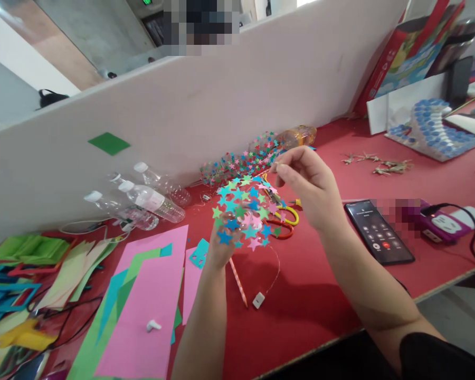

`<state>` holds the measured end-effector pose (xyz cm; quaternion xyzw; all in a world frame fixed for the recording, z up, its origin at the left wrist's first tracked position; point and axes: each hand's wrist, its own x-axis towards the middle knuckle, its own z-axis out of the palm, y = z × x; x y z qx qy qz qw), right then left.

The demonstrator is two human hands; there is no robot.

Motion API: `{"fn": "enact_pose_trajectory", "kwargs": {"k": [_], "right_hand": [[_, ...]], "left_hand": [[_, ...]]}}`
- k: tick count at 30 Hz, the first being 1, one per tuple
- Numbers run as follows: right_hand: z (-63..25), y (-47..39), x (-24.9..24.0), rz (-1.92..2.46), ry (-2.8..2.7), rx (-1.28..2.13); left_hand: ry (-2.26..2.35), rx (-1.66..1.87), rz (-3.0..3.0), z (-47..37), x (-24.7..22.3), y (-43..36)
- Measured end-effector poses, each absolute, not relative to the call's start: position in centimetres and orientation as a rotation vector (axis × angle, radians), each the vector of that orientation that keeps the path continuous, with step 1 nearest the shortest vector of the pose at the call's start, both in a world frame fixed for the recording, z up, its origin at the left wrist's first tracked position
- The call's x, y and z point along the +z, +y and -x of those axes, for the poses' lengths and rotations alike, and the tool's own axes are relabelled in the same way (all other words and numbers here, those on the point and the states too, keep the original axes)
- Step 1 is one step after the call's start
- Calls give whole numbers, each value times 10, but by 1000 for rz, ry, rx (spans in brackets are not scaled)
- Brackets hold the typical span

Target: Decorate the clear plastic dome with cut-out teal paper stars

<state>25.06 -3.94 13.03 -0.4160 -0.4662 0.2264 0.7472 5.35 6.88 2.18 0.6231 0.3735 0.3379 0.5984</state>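
Observation:
My left hand (220, 253) is wrapped round a rounded object covered with paper stars (250, 230) in blue, green and pink; it looks like see-through plastic, and most of my fingers are hidden behind it. Above its upper right side, my right hand (306, 177) pinches thumb against forefinger. Whatever is between those fingertips is too small to make out. A thin wire runs down from the star-covered object to a small white box (258, 300) on the red table. Scissors handles, one loop yellow (288, 215) and one red (284, 230), lie just behind.
Star-covered bottles (237, 163) lie along the white partition (221, 100). Several plastic bottles (154, 200) rest at the left, behind coloured paper sheets (142, 311) with a white earbud (153, 325). A pencil (238, 284) lies between my arms. A phone (378, 232) and purple power strip (439, 221) are right.

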Motion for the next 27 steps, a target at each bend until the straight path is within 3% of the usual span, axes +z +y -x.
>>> {"fn": "enact_pose_trajectory", "kwargs": {"k": [5,12,16,22,27], "right_hand": [[-260,-41,134,763,-830,724],[-273,-40,134,698,-763,724],[-270,-38,130,845,-957,472],[-258,-37,123,1393,-1518,-217],[-256,-29,117,1552,-1597,-318]], "left_hand": [[869,801,-1504,-41,26,74],[799,545,-1499,-34,42,65],[688,472,-1381,-37,57,58],[833,640,-1452,-40,73,60],[990,707,-1578,-46,77,63]]}}
